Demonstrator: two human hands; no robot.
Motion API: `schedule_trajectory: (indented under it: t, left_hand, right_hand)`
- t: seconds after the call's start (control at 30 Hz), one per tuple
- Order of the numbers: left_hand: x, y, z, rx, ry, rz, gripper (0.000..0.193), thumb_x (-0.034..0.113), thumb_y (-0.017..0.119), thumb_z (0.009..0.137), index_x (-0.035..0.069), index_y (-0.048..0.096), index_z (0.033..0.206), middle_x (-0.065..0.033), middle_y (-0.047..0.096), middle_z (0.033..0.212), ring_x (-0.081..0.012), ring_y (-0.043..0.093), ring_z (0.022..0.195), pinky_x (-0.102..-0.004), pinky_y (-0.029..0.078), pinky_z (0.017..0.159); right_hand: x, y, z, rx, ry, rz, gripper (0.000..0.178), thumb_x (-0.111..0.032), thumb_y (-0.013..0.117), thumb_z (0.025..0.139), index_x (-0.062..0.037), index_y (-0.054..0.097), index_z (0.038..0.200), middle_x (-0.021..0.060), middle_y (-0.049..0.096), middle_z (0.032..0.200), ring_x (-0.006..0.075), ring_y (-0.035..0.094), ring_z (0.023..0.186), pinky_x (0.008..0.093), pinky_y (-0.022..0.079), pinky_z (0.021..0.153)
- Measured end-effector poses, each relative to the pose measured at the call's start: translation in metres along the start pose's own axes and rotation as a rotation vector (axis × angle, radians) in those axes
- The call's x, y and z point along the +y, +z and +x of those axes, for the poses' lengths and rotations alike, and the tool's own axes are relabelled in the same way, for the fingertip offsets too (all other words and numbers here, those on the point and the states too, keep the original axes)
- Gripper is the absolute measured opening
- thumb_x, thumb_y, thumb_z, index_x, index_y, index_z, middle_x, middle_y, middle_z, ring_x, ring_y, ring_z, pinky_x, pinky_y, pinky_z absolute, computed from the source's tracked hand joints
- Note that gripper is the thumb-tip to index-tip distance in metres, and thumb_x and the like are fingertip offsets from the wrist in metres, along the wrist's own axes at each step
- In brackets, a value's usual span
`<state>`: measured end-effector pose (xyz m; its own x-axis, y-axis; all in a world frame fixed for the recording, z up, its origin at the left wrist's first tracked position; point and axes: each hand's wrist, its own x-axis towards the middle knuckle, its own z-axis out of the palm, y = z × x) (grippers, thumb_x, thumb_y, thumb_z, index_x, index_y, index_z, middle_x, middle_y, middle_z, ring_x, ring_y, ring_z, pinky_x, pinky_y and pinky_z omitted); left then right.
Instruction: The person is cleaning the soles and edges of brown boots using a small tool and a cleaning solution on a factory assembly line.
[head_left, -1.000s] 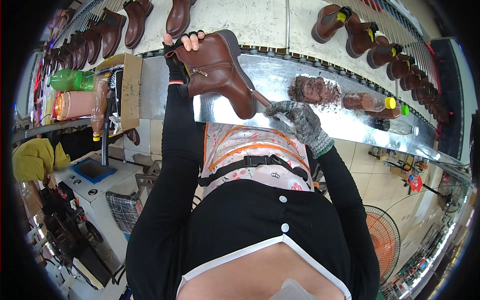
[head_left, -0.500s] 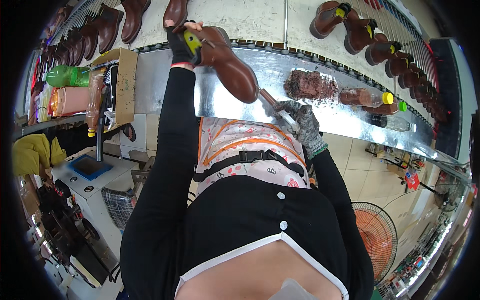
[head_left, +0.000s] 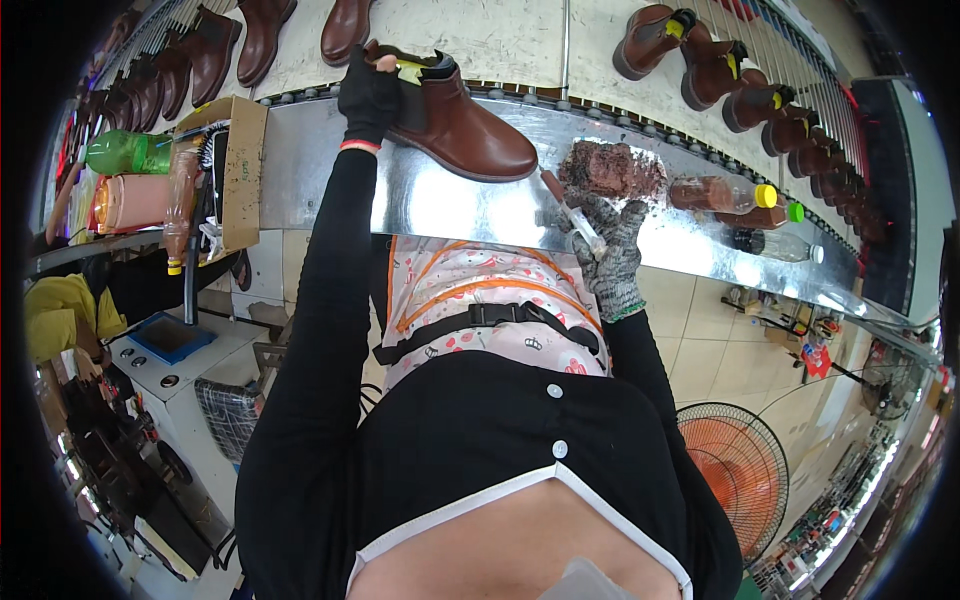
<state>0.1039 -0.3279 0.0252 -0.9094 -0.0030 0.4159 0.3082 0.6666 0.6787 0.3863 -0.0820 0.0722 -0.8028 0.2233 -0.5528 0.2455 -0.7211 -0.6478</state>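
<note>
A brown ankle boot [head_left: 470, 135] with a dark elastic side panel is tilted over the metal ledge, its toe pointing right. My left hand [head_left: 370, 100], in a black fingerless glove, is closed on the boot's upper by the heel and opening. A slim stick-like tool [head_left: 572, 212], brown at one end and pale at the other, is gripped in my right hand [head_left: 612, 245], which wears a grey knit glove. Its brown end is close to the boot's toe; I cannot tell whether they touch. Just beyond my right hand lies a crumbly reddish-brown block [head_left: 610, 168].
Bottles with yellow, green and clear caps [head_left: 725, 194] lie right on the metal ledge [head_left: 320, 190]. Brown boots [head_left: 655, 40] line the conveyor [head_left: 500, 40] beyond, on both sides. A cardboard box [head_left: 245, 180] stands left, beside a green bottle [head_left: 125, 152]. An orange fan [head_left: 735, 475] stands lower right.
My left hand has turned the boot, so its toe swings up and to the right and its side shows more. My right hand has shifted slightly, still with the tool.
</note>
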Motion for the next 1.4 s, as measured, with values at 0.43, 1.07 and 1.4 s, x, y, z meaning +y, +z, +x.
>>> schedule_trajectory:
  t: [0.43,1.07,1.4]
  left_hand:
    - [0.046,-0.071,-0.079,-0.037,-0.103,0.057,0.078,0.065,0.075,0.055,0.009,0.043,0.098,-0.0079,0.058,0.074,-0.0284,0.063,0.065,-0.0366,0.048,0.057]
    - [0.112,-0.084,-0.150,-0.833,-0.746,-0.833,0.066,0.014,0.072,0.071,0.002,0.041,0.128,-0.0076,0.058,0.108,-0.0167,0.056,0.099,-0.0288,0.044,0.087]
    - [0.127,-0.074,-0.150,-0.786,-0.960,-1.031,0.051,0.009,0.072,0.073,0.005,0.048,0.117,-0.0051,0.058,0.097,-0.0132,0.059,0.080,-0.0246,0.050,0.071]
  right_hand:
    - [-0.005,0.006,0.013,-0.008,-0.161,-0.336,0.084,-0.074,0.022,0.084,-0.0044,0.065,0.103,0.0046,0.065,0.079,0.0031,0.044,0.045,0.0166,0.029,0.038]
    - [-0.037,0.014,-0.031,-0.274,-0.275,-0.821,0.092,-0.079,0.029,0.078,0.0015,0.059,0.113,0.0112,0.063,0.098,0.0125,0.056,0.078,0.0229,0.045,0.065]
    - [-0.072,0.010,-0.081,-0.337,-0.103,-0.952,0.077,-0.064,0.036,0.087,0.0062,0.056,0.111,0.0165,0.061,0.109,0.0217,0.058,0.102,0.0328,0.044,0.093]
